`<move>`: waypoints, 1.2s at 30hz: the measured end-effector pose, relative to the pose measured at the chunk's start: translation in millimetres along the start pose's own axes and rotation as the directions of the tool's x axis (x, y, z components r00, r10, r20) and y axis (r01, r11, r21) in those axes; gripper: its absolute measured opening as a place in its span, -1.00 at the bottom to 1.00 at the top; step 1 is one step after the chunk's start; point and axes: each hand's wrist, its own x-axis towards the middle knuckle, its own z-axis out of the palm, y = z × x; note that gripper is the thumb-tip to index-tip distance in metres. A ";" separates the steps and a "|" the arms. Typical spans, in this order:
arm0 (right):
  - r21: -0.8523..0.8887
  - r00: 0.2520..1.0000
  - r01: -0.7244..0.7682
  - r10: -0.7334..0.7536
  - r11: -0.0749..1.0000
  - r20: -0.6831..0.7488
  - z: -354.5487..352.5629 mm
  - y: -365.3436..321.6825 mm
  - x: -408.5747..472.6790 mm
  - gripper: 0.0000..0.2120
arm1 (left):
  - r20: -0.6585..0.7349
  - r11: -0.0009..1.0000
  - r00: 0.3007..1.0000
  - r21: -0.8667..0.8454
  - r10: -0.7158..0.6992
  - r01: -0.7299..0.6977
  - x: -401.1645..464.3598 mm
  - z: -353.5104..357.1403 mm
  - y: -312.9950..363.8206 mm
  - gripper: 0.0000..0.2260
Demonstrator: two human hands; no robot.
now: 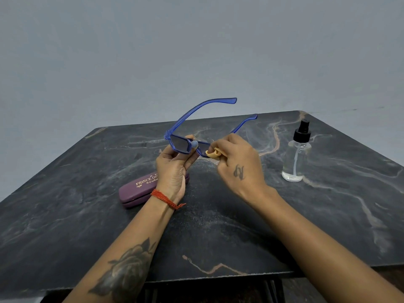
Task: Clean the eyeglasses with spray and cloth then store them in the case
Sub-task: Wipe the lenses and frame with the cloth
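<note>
Holding the blue eyeglasses [190, 136] up above the dark marbled counter [240, 226], left hand [175, 165] pinching the frame's lower edge beside the bridge, fingers [172, 149] curled and clamped around it, temple arms pointing away. Pressing a small yellow cloth [213, 153] against the lens just right of those fingers, right hand [238, 162] bunching it between clamped fingertips. Lying closed below the left hand: the purple case [140, 191]; standing upright well right of the right hand: the clear spray bottle [297, 154].
</note>
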 end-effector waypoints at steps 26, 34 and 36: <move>0.035 0.995 0.082 -0.080 0.996 -0.059 10.7 2.3 3.3 -0.68 | 0.059 1.000 0.998 0.024 -0.008 0.007 -0.8 0.2 -4.4 -0.84; 0.318 0.999 0.021 -0.006 0.948 -0.049 5.6 -1.1 5.8 -0.67 | 0.060 1.000 0.998 0.015 -0.024 0.023 0.2 -1.7 -4.7 -0.84; 0.351 1.000 -0.008 0.013 0.936 -0.012 4.6 -0.7 6.5 -0.65 | 0.052 1.000 0.998 0.005 -0.028 0.027 0.5 -1.4 -4.5 -0.83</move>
